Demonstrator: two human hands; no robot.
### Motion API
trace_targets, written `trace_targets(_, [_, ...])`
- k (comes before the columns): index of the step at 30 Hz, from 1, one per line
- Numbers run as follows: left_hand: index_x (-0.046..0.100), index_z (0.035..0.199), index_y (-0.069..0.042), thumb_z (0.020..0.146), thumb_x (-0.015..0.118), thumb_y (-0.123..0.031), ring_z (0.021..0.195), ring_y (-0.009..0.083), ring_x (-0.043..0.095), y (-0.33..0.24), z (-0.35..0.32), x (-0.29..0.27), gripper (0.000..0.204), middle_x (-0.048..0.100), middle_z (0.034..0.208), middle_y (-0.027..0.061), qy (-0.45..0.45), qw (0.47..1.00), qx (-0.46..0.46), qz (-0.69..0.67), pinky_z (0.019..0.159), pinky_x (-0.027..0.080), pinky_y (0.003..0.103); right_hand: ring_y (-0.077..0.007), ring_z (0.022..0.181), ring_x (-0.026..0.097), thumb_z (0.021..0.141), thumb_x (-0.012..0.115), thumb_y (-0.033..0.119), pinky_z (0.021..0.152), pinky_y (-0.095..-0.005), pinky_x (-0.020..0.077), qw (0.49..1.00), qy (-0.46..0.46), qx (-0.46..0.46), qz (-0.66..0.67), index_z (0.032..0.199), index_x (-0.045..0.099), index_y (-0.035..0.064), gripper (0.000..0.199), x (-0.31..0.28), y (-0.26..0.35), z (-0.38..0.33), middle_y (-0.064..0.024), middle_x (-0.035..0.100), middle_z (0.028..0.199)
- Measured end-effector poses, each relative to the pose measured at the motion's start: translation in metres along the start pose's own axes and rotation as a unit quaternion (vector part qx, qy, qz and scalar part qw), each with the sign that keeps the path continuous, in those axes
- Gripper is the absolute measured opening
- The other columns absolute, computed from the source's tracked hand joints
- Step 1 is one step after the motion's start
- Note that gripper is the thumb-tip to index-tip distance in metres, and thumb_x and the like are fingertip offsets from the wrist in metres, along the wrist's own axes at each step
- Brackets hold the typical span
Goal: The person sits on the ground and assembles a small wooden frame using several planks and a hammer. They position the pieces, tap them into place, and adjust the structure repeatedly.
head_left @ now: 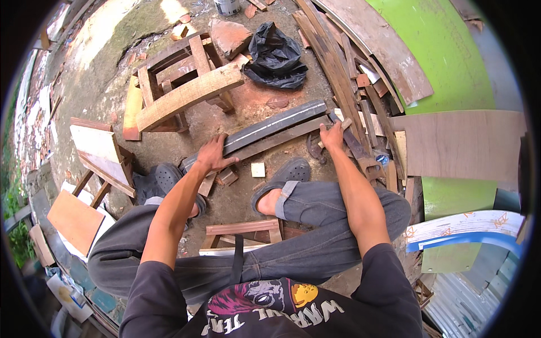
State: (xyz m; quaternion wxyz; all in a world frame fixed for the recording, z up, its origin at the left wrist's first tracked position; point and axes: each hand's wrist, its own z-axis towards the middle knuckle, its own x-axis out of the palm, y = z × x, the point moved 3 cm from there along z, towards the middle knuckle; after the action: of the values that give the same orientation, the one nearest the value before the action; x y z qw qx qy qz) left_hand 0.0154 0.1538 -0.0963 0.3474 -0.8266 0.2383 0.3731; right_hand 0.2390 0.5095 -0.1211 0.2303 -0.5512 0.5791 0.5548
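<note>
A long dark beam (276, 125) with a pale line along it lies on the ground in front of my feet, beside a brown wooden strip (282, 141). My left hand (212, 155) spans the beam's left part, thumb on the near side and fingers over the far side. At the beam's right end, my right hand (331, 136) is closed round the handle of a claw hammer (314, 149), whose head points down toward the ground. A hand saw (370, 167) lies just right of my right hand. Between my shoes sits a small pale wood block (258, 170).
Ahead stands a wooden frame (191, 97) near a black plastic bag (276, 56) and a broken reddish slab (230, 38). Long planks (332, 67) and a green panel (445, 50) line the right. Board pieces (76, 219) lie left; another small frame (242, 227) lies beneath my legs.
</note>
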Motion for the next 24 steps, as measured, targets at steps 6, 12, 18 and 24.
trace_targets(6, [0.041,0.139,-0.002,0.076,0.070,-0.060,0.113,0.0434,0.058,-0.012,0.015,-0.007,0.090,0.057,0.125,0.0261,0.018,1.000,-0.007,-0.002,0.094,0.048,0.049,-0.0361,0.120,0.048,0.081,0.070,0.026,0.103,-0.0473,0.0390,0.962,-0.004,-0.236,-0.138,0.124,0.049,0.0045,0.053,-0.003,0.053,-0.036,-0.0176,0.052,0.122])
trace_targets(12, [0.047,0.133,0.000,0.085,0.063,-0.054,0.107,0.0420,0.061,-0.009,0.012,-0.019,0.074,0.060,0.121,0.0251,-0.056,0.998,0.005,0.010,0.089,0.050,0.048,-0.0301,0.122,0.046,0.077,0.075,0.033,0.107,-0.0482,0.0332,0.844,0.048,-0.480,-0.237,0.128,0.053,0.0083,0.060,0.025,0.068,-0.075,-0.0131,0.053,0.122])
trace_targets(18, [0.049,0.129,0.000,0.086,0.062,-0.053,0.106,0.0416,0.061,0.042,-0.036,-0.067,0.070,0.060,0.117,0.0253,-0.079,0.996,0.013,0.026,0.089,0.049,0.048,-0.0260,0.118,0.048,0.081,0.070,0.025,0.104,-0.0476,0.0359,0.789,0.067,-0.552,-0.262,0.123,0.056,0.0102,0.047,0.040,0.071,-0.058,-0.0088,0.054,0.117])
trace_targets(24, [0.050,0.125,0.002,0.086,0.063,-0.053,0.102,0.0414,0.060,0.106,-0.099,-0.104,0.069,0.061,0.108,0.0239,-0.091,0.992,0.002,0.085,0.087,0.049,0.046,-0.0255,0.110,0.055,0.082,0.067,0.019,0.093,-0.0462,0.0430,0.767,0.153,-0.555,-0.285,0.111,0.058,0.0119,0.031,0.041,0.089,-0.049,-0.0065,0.057,0.109])
